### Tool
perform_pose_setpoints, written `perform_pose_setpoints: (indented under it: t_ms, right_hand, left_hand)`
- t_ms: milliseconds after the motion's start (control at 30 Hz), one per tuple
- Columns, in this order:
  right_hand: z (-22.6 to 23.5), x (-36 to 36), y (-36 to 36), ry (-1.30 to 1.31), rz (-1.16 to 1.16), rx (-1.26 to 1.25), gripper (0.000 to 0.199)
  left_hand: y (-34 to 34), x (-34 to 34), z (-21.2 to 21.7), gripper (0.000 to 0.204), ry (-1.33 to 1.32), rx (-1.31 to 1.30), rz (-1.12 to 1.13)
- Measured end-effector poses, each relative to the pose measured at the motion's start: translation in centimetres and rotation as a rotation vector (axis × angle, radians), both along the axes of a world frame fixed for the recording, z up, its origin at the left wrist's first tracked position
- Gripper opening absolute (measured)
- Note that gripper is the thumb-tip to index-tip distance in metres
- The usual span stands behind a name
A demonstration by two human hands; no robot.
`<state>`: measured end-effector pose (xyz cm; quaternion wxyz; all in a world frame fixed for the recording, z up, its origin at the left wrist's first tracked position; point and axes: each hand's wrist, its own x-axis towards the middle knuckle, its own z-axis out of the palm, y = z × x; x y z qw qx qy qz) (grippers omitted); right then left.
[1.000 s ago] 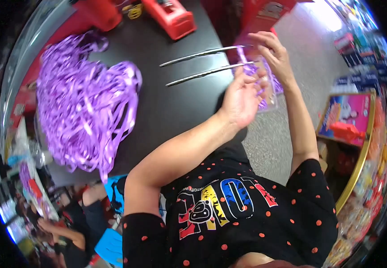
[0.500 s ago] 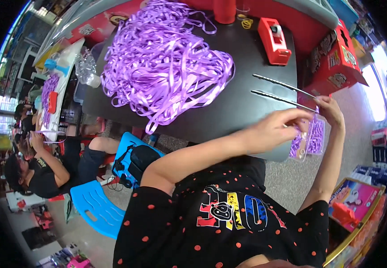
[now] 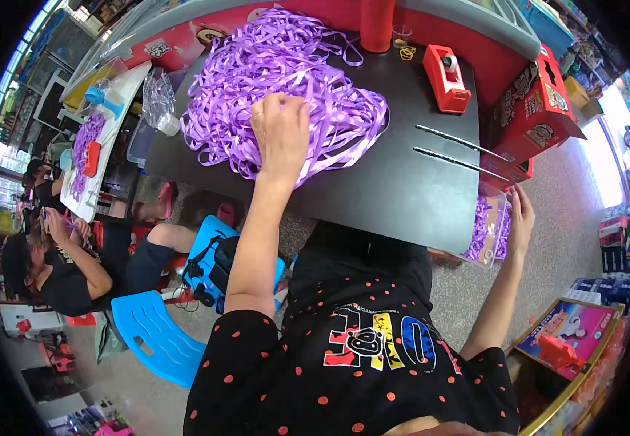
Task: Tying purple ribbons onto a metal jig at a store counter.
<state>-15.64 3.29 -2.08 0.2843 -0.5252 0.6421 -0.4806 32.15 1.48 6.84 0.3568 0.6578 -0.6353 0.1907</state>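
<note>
A large heap of purple ribbon (image 3: 242,73) covers the left half of the dark table. My left hand (image 3: 282,134) is on the front of the heap, its fingers bent and pinched at a strand. At the table's right edge, my right hand (image 3: 520,218) has its fingers stretched out and appears to hold nothing. It is beside a clear plastic box (image 3: 483,261) filled with short purple ribbon pieces, below the table top. Two thin rods with dark, twisted-looking ends (image 3: 453,142) jut in over the table from a red holder at the right edge.
A red tape dispenser (image 3: 447,83) and a red cylinder (image 3: 376,25) stand at the back of the table (image 3: 402,196). To the right is a red carton (image 3: 533,109). On the left, another person sits near a blue stool (image 3: 158,338) and a white table with more purple ribbon.
My left hand has swung from the rods at the right over to the ribbon heap. My right hand has dropped from the rod ends to beside the plastic box.
</note>
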Motion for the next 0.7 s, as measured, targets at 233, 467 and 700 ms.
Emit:
perform_pose_setpoints:
  t_ms: [233,467,700]
  right_hand:
    - [6.9,12.0,8.1,-0.246,0.455,-0.236,0.053]
    - [6.1,11.9,11.5,-0.341,0.64,0.205,0.034]
    - [6.3,11.2,9.7,-0.395,0.482,-0.002,0.023]
  left_hand:
    - [9.0,-10.4,3.4,0.017,0.469,0.357,-0.787]
    - [10.9,-15.5,2.7,0.017,0.601,0.45,-1.091]
    - [8.3,-12.6,3.8,0.016,0.574,0.514,-0.917]
